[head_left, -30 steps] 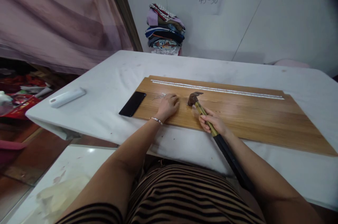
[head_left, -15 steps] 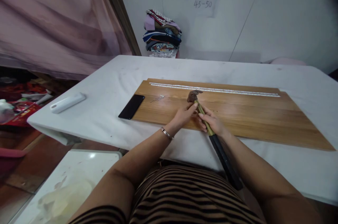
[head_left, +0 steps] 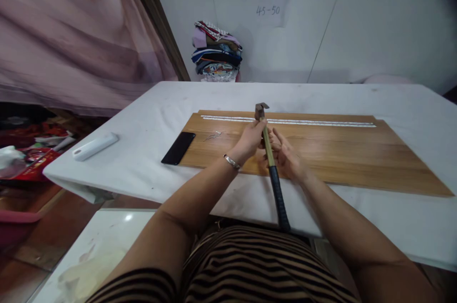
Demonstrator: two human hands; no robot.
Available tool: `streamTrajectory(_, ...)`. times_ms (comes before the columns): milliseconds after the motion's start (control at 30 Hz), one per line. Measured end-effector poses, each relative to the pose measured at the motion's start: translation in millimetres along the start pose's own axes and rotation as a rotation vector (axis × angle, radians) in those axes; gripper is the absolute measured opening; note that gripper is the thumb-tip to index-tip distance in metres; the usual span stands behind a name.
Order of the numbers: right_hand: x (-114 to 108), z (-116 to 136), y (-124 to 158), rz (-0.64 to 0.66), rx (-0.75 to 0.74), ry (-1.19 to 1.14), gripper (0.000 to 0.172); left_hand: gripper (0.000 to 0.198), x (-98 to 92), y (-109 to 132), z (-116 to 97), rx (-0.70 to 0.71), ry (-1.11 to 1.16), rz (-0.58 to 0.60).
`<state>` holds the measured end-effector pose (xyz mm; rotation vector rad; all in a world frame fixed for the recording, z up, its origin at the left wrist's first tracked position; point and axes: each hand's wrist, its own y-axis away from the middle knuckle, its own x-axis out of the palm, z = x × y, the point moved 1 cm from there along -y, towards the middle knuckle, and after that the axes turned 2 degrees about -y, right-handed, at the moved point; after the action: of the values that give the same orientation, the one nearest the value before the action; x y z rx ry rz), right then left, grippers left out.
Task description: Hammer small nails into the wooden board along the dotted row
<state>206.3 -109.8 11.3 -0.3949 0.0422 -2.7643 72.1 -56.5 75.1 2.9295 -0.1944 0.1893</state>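
A claw hammer point(head_left: 269, 151) with a rusty head and a black grip hangs over the near edge of a wooden board point(head_left: 342, 155), its handle pointing toward my body. My left hand point(head_left: 253, 137) is closed round the upper handle just below the head. Beside the handle, my right hand point(head_left: 288, 156) has its fingers apart and holds nothing that I can see. Several nails point(head_left: 213, 136) lie on the board left of my hands. Two white measuring strips point(head_left: 321, 123) run along the board's far side.
A black phone point(head_left: 178, 148) lies against the board's left end. Farther left, a white oblong object point(head_left: 95, 146) rests on the white-covered table point(head_left: 143, 122). Folded clothes point(head_left: 217, 53) are stacked behind the table. At lower left stands a white stool-like surface point(head_left: 107, 231).
My right hand has loosened from the hammer's handle and its fingers have spread. The hammer, in my left hand, has risen away from me and its grip end has swung left.
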Motion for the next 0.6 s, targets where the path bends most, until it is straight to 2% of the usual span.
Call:
streamTrajectory(67,-3.3,2.6,-1.7,-0.074,0.010,-0.037,0.082,0.025,-8.0,-5.0,-16.5,0.045,0.022,-0.058)
streamTrajectory(133,-5.4,3.2,-3.0,-0.126,0.034,-0.034,0.066,0.024,-21.0,-7.5,-32.8,0.079,0.033,-0.093)
streamTrajectory(200,-4.2,1.0,-2.6,-0.127,0.060,0.022,0.043,0.027,-36.4,-5.7,-44.8,0.034,0.022,-0.062)
streamTrajectory(267,1.5,-4.5,0.0,-0.060,0.093,0.094,0.031,0.028,-51.1,0.6,-49.5,-0.010,-0.006,-0.006)
streamTrajectory(367,17.1,-15.9,7.2,0.119,0.157,0.190,0.027,0.032,-67.1,14.5,-41.8,-0.084,-0.101,0.028)
streamTrajectory(467,31.6,-24.6,13.9,0.294,0.176,0.279,0.023,0.035,-73.8,26.8,-26.0,-0.215,-0.195,0.066)
streamTrajectory(600,35.6,-27.3,16.3,0.363,0.138,0.380,0.021,0.034,-75.0,33.5,-13.8,-0.295,-0.269,0.110)
